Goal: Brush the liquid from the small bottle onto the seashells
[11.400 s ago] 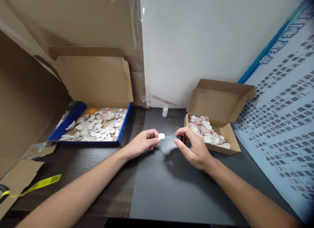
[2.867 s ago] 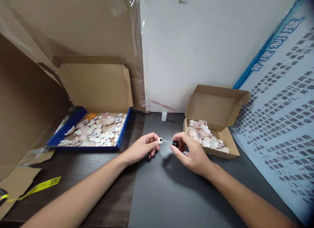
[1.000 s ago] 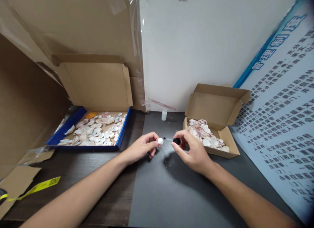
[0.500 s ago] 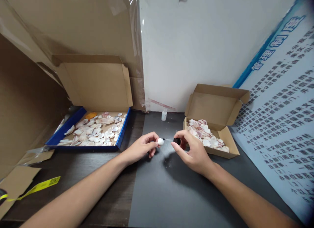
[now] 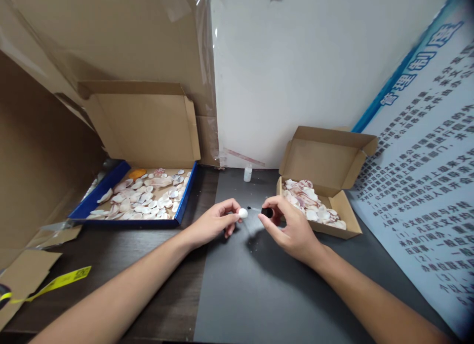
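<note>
- Yellow strap [image 5: 61, 282] at the far left, partly across a flat piece of cardboard [image 5: 39, 272].
- Blue box [image 5: 129, 222] on the dark table [image 5: 159, 280], lid [image 5: 142, 124] raised at the back; many pale shells [image 5: 148, 203] spread inside, with 1 orange shell [image 5: 138, 173] near the back.
- Left hand [image 5: 217, 223]: thumb and fingers together, clamped on 1 small white piece [image 5: 243, 213], held above the grey mat [image 5: 237, 299].
- White piece: at the fingertips, rounded side showing, between the 2 hands.
- Bottle [image 5: 248, 174]: small, see-through, upright towards the back of the mat, near the white wall [image 5: 255, 87].
- Brush [image 5: 249, 208]: thin clear stem with a dark tip, pointing at the white piece, near it but apart.
- Cap [image 5: 266, 212]: black, at the other end of the stem.
- Right hand [image 5: 291, 228]: thumb and fingers clamped on the cap.
- Brown box [image 5: 348, 215]: lid open, holding a heap of streaked shells [image 5: 305, 196], just beyond the right hand.
- Poster [image 5: 418, 186]: blue-edged, printed, at the far right.
</note>
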Demonstrator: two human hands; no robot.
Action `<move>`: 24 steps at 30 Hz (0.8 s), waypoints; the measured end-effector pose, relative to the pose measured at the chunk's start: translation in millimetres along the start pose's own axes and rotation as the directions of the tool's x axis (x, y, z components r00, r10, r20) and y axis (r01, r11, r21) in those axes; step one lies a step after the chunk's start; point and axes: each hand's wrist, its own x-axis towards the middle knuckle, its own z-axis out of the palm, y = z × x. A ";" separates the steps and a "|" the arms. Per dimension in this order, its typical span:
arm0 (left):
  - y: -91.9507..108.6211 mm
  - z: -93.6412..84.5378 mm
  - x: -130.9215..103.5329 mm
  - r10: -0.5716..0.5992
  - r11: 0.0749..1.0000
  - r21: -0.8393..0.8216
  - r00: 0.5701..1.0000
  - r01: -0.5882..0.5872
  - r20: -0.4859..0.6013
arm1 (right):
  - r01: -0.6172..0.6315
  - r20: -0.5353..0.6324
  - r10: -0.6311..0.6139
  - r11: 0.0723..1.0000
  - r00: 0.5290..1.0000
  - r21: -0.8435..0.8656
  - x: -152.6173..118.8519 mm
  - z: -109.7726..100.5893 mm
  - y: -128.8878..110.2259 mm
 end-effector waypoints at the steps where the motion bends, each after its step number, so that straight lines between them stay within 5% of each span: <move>1: -0.2 0.0 -0.1 -0.001 1.000 0.001 1.000 0.001 0.002 | 0.002 0.001 -0.002 1.000 1.000 0.000 0.1 0.0 -0.1; 24: -0.7 0.8 -0.7 0.012 0.999 0.042 1.000 -0.012 -0.007 | -0.005 0.039 0.002 0.996 0.999 0.086 -1.9 -2.4 -0.3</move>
